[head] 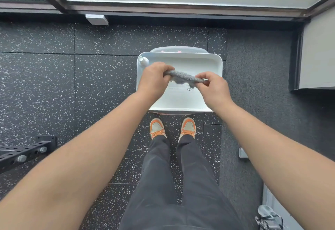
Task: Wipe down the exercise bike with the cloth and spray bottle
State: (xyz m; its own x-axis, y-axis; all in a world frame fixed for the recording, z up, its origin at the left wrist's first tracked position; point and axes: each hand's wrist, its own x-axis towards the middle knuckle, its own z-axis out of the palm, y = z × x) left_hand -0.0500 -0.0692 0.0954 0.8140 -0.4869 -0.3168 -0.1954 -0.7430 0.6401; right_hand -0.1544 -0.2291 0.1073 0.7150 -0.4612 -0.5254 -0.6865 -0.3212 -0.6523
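Observation:
A grey fuzzy cloth [184, 77] is stretched between both hands above a white tray [215, 63]. My left hand [154, 81] grips its left end, fingers curled round it. My right hand [215, 88] pinches the right end. A small clear spray bottle [143, 61] stands upright in the tray's far left corner, apart from both hands. No exercise bike is recognisable in view.
The tray sits on a stand in front of my feet in orange shoes [157, 128]. Speckled black rubber floor surrounds it. A black perforated metal frame [25, 152] lies at the left. A window wall runs along the far side and a grey ledge [317, 52] stands at right.

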